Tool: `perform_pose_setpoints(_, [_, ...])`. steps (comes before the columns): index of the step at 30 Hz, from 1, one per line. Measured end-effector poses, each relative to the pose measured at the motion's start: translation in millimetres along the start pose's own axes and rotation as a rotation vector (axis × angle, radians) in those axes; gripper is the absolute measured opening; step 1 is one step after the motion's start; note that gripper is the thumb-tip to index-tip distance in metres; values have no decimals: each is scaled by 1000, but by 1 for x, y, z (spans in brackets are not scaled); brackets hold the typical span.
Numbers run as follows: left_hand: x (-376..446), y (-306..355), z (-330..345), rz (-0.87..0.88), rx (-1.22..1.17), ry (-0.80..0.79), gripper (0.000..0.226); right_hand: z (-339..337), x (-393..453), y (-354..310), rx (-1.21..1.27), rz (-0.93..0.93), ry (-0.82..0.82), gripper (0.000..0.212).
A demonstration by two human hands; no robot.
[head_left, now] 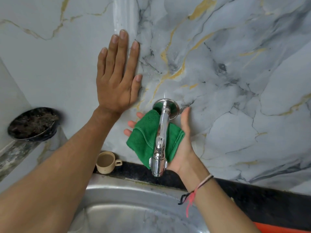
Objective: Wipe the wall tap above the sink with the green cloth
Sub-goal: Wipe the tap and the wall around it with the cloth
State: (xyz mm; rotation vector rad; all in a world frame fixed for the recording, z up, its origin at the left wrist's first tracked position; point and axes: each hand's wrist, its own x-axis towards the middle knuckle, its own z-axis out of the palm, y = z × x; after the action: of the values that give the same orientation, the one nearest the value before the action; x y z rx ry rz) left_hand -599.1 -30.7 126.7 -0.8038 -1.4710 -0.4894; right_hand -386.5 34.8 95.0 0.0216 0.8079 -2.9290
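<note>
A chrome wall tap (161,132) juts out from the marble-patterned wall above the steel sink (127,199). The folded green cloth (144,137) lies in the upturned palm of my right hand (183,142), directly under the tap's pipe and touching it. My fingertips stick out past the cloth on its left, and my thumb points up beside the tap's round wall flange. My left hand (117,78) is pressed flat on the wall, fingers spread, up and to the left of the tap, holding nothing.
A beige cup (106,163) stands on the dark ledge behind the sink, left of the tap. A black pot (33,124) full of soil sits on a ledge at the far left. An orange object (282,228) shows at the lower right edge.
</note>
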Motion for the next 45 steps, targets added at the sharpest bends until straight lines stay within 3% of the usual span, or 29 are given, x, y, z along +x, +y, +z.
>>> perform_pose_setpoints(6, [3,1,-1,0,-3,8,66,-11,-11,24,-124,-24,-72,116])
perform_pose_setpoints(10, [2,1,-2,4,-21,-5,66,-21,-37,52,-286,-119,42,103])
perform_pose_setpoints(13, [3,2,-3,7,-19,-6,65,-20,-64,74,-265,-176,255,88])
perform_pose_setpoints(15, [3,2,-4,6,-6,-9,64,-12,-80,79,-190,-156,505,79])
perform_pose_setpoints(16, [4,2,-4,4,-2,-12,64,-10,-87,77,-136,-225,643,75])
perform_pose_setpoints(18, [4,3,-7,2,-2,-26,64,3,-96,59,-168,-532,825,65])
perform_pose_setpoints(20, [5,3,-9,13,14,-36,64,35,-87,36,-487,-894,876,54])
perform_pose_setpoints(22, [5,3,-11,22,33,-38,65,59,-62,31,-1023,-1071,883,53])
perform_pose_setpoints(25, [6,2,-14,19,51,-58,65,62,-24,50,-2051,-885,981,61])
perform_pose_setpoints(27, [7,3,-17,19,63,-90,65,58,-18,55,-2265,-771,1023,66])
perform_pose_setpoints(31, [9,5,-32,15,59,-215,64,44,-29,61,-2304,-774,967,85])
perform_pose_setpoints(36, [28,17,-85,-74,-52,-525,65,36,-56,88,-2375,-676,764,103])
perform_pose_setpoints(39, [40,30,-134,-264,-259,-758,67,34,-84,100,-2345,-593,653,111])
perform_pose_setpoints(41, [37,45,-176,-467,-419,-814,64,27,-112,109,-2140,-577,573,106])
perform_pose_setpoints(43, [20,68,-224,-608,-527,-746,53,22,-149,114,-1646,-544,584,95])
perform_pose_setpoints(45, [-5,105,-275,-644,-585,-727,41,15,-196,119,-1089,-436,728,75])
